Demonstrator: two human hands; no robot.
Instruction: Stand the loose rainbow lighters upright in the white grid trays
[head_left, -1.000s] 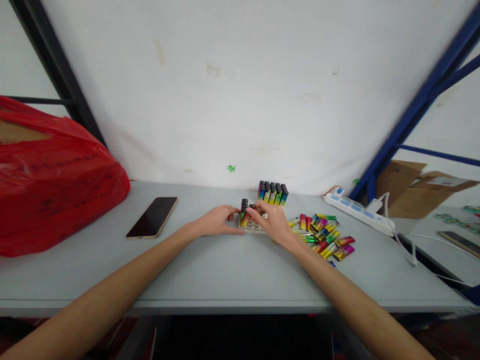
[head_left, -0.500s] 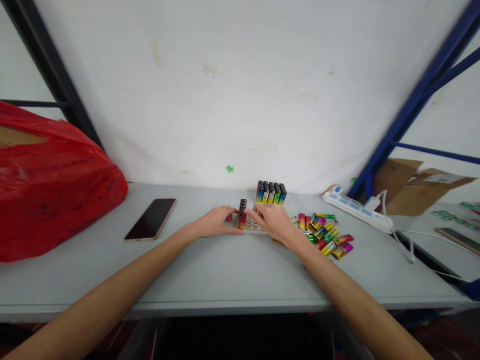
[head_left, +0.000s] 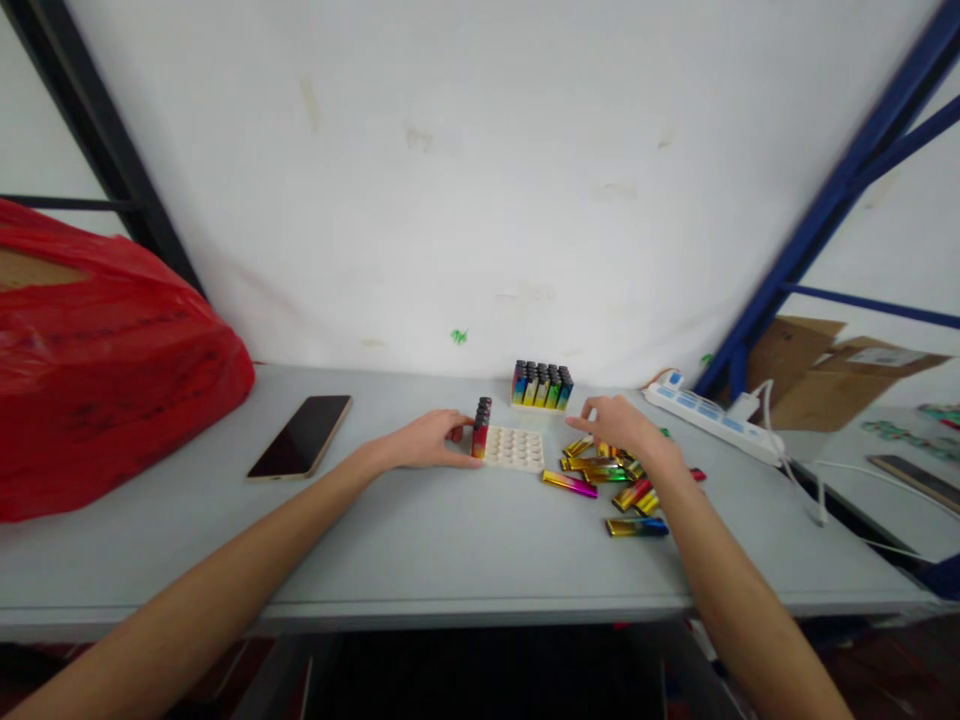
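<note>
A white tray with round holes (head_left: 516, 449) lies on the grey table (head_left: 420, 540), with a few colourful lighters (head_left: 480, 432) standing upright in its left column. My left hand (head_left: 431, 440) rests against the tray's left edge, fingers touching those upright lighters. My right hand (head_left: 624, 428) hovers with fingers spread over a loose pile of lighters (head_left: 607, 472) lying right of the tray, holding nothing that I can see. Behind the tray stands a full tray of lighters (head_left: 542, 386).
A dark phone (head_left: 301, 436) lies on the left of the table, and a big red plastic bag (head_left: 105, 370) sits at the far left. A white power strip (head_left: 712, 418) with cables lies at the right. Cardboard boxes (head_left: 825, 375) stand beyond the blue rack post.
My right hand has left the white tray and moved right, over the loose lighters. The tray's holes are now uncovered. My left hand has stayed at the tray's left edge.
</note>
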